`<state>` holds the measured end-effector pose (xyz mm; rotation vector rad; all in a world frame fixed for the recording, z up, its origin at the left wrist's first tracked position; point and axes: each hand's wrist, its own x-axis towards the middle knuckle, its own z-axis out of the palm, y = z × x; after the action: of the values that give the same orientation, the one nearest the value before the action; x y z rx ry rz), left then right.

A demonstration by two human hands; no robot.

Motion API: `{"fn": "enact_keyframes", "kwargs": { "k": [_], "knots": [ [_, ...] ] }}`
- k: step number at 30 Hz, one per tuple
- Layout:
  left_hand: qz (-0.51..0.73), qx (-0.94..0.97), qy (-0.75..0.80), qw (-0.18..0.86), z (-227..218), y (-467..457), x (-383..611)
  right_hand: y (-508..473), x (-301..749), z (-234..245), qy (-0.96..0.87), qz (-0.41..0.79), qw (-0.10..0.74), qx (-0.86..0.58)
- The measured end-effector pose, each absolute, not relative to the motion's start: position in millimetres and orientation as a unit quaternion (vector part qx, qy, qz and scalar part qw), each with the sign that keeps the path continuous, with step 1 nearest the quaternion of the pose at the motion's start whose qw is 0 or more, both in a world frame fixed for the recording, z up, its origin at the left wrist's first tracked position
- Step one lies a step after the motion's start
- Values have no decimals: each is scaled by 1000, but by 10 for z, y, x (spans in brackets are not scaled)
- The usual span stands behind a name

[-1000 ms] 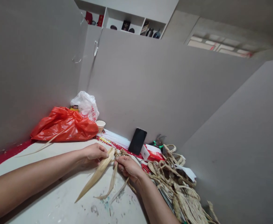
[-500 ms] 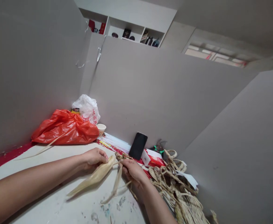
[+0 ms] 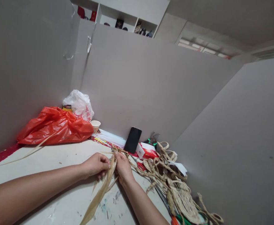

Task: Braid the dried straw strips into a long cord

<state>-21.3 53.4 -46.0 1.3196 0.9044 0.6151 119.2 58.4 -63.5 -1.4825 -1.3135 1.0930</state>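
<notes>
Pinching the upper end of a long, pale-yellow, papery strip point(image 3: 96, 198) in the head view, the right hand point(image 3: 123, 167) is grasping it between thumb and finger; the left hand point(image 3: 96, 165) is curling its fingers against the strip's edge, though whether they are gripping it I cannot tell; the strip is slanting down over a paint-stained white tabletop point(image 3: 57, 184), its tail trailing flat and unbraided. Thin tan braided cord point(image 3: 137, 169) is running beside the right hand toward a heap of looped, straw-coloured braids point(image 3: 184, 200); judging by these, much plaiting is already standing done, while the strip in hand is seemingly waiting to be worked in.
</notes>
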Motion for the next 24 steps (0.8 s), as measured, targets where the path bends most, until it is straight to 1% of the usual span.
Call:
{"fn": "enact_keyframes", "kwargs": {
  "k": [3,7,18,21,24],
  "knots": [
    [279,570,391,666,-453,544,-214,593,1192,-671,-482,411,499,-591],
    [288,552,393,677,-414,554,-223,585,1198,-687,-467,404,530,-582],
    [282,561,419,656,-411,531,-208,596,1199,-704,-487,384,543,-566],
    [297,587,429,619,-445,529,-174,605,1196,-705,-499,380,535,-566],
    [338,633,428,549,-480,519,-132,608,1193,-702,-514,356,530,-574]
  ]
}}
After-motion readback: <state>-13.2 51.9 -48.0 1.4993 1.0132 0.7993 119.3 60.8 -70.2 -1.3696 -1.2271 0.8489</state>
